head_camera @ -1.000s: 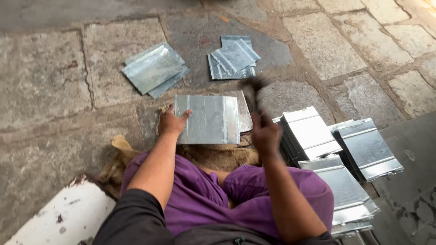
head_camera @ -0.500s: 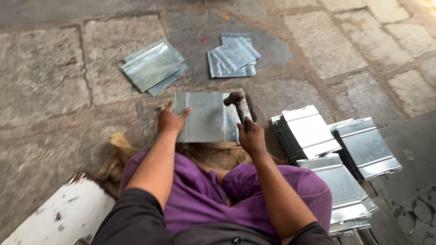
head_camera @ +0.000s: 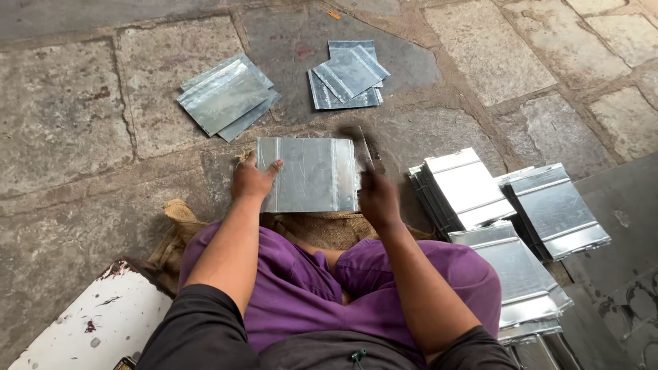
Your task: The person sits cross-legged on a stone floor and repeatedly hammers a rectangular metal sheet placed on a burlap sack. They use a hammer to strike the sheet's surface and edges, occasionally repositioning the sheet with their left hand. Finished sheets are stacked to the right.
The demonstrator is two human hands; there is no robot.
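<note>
The right hand [head_camera: 378, 199] has its grip clenched around the handle of a hammer [head_camera: 362, 147], and the tool is smeared with motion blur above the right edge of the metal sheet [head_camera: 310, 174]. Half a second ago the hammer head sat sharp and low at that same edge; a second ago it was raised higher and blurred. So the tool has gone down and is moving again, which reads as repeated blows along the folded edge rather than a single strike. The left hand [head_camera: 252, 179] has not shifted across the three pictures: its grip is released and flat, fingers spread on the left border of the sheet, pinning it to the stone floor [head_camera: 62, 123]. The sheet itself lies in the same place, just ahead of the crossed legs in purple trousers [head_camera: 301, 288], over a piece of burlap [head_camera: 322, 229]. To the right stand stacks of folded sheets [head_camera: 466, 188], untouched. Farther out on the floor lie two loose piles of flat sheets [head_camera: 226, 96], unmoved as well. At lower left lies a white board [head_camera: 89, 329].
</note>
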